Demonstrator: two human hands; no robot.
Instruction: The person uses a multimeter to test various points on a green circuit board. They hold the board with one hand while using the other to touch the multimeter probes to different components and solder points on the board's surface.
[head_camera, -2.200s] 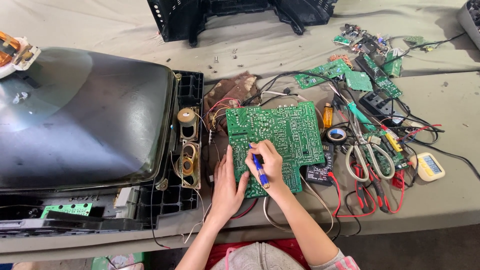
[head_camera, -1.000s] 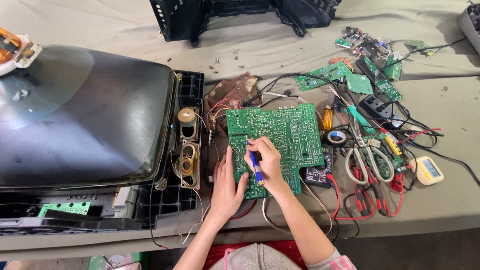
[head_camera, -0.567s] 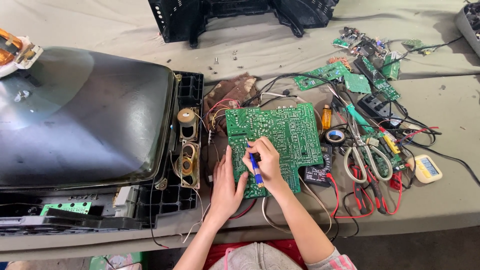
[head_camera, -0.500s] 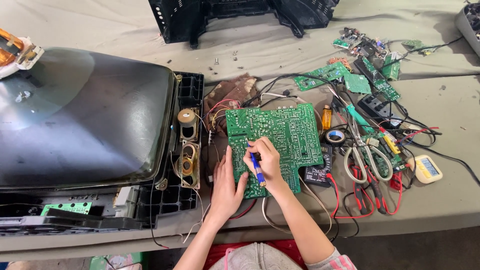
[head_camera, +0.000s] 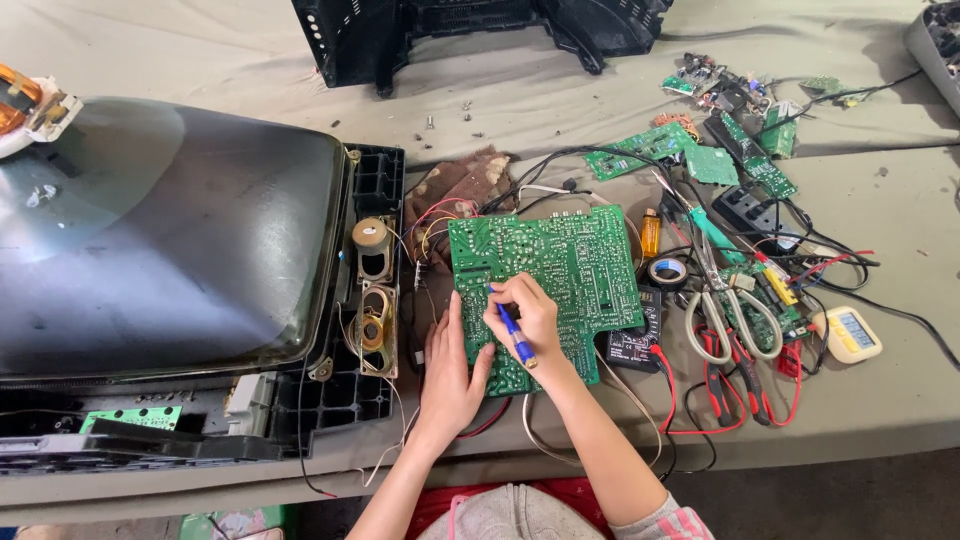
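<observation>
Probing the green circuit board (head_camera: 560, 275), which lies just right of the television set (head_camera: 170, 250): right hand (head_camera: 530, 320) grips a blue-handled tool (head_camera: 515, 337) pen-style, its tip apparently on the solder side. Left hand (head_camera: 450, 375), flat and open, pins the board's near-left edge; keep that pressure even so the tip holds steady

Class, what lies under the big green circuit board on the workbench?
Under the green circuit board, red and pale wires trail out at the near edge, and a black multimeter sits partly beneath its right corner. The rest underneath is covered.

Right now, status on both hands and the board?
Left hand flat on large green circuit board. Right hand grips blue pen-shaped tool, tip on board. Red and black wires alongside.
</observation>
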